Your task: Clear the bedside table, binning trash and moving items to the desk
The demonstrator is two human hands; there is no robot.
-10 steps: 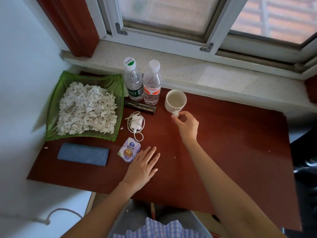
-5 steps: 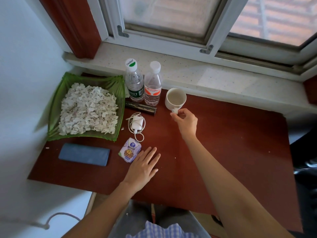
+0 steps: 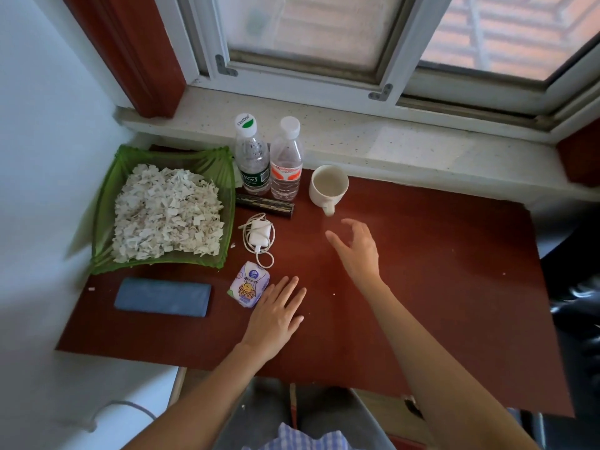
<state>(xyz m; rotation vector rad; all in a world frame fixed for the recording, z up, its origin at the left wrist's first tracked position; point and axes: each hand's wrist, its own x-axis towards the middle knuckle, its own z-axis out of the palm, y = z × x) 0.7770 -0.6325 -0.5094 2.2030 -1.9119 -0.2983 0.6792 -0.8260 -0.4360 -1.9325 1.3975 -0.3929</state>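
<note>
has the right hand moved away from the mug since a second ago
Yes. The right hand was at the white mug handle; now it is open and clear of it, drawn back toward the person, with bare table between them.

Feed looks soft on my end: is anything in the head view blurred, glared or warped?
Head view: right hand slightly motion-blurred near the mug; left hand sharp, flat on the table. Window overexposed. Wide-angle bends the sill; dark objects at the right edge are smeared.
</note>
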